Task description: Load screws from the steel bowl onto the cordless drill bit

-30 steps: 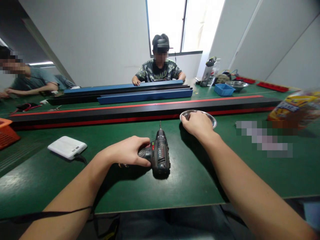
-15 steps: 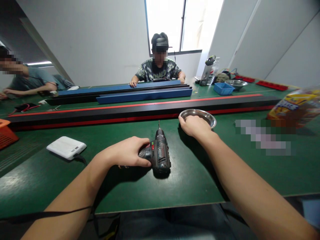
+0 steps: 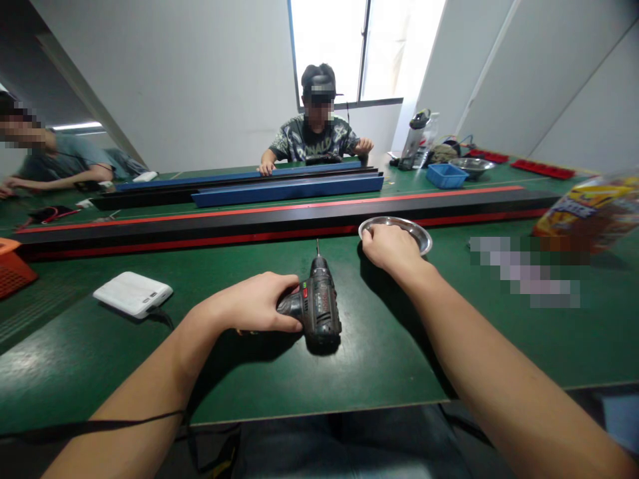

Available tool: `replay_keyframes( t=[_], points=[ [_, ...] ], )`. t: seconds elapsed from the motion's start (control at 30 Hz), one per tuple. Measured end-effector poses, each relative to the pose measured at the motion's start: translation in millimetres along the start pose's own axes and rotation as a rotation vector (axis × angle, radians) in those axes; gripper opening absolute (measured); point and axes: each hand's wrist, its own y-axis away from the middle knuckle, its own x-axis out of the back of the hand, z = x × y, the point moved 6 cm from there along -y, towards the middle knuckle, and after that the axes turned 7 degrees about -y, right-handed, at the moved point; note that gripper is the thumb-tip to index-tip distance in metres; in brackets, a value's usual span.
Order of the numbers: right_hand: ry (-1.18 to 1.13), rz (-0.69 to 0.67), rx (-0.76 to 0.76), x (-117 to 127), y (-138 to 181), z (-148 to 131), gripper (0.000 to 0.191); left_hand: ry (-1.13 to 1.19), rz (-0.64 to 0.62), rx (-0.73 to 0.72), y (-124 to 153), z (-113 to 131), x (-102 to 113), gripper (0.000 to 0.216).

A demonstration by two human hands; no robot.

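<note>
My left hand (image 3: 262, 303) is wrapped round the grip of a black cordless drill (image 3: 322, 309), which lies on its side on the green table. A thin bit in its chuck points away from me. My right hand (image 3: 392, 246) reaches into a shallow round metal bowl (image 3: 423, 238) to the right of the drill tip. Its fingers are curled down inside the near left part of the bowl. The fingertips and anything between them are hidden.
Behind the bowl, a long black-and-red bar (image 3: 239, 223) crosses the table. Blue profiles (image 3: 289, 191) lie beyond it, before a seated person (image 3: 317, 136). A white power bank (image 3: 132, 294) and orange basket (image 3: 14, 269) are left; a snack bag (image 3: 584, 216) stands right.
My right hand has shifted slightly right, from the bowl's left rim to inside it. The left hand and drill stay put. The person opposite has raised one hand off the blue profile.
</note>
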Motion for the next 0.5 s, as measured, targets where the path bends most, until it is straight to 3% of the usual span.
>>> replay_keyframes(
  t=[0.17,0.3,0.5],
  points=[
    [-0.029,0.120,0.058,6,1,-1,0.035,0.001,-0.001,0.006,0,1,0,0.042],
    [-0.030,0.263,0.108,12,1,1,0.039,-0.012,0.008,0.011,0,1,2,0.043],
    [-0.111,0.281,0.171,14,-2,2,0.033,-0.002,-0.002,0.012,0,0,2,0.044]
  ],
)
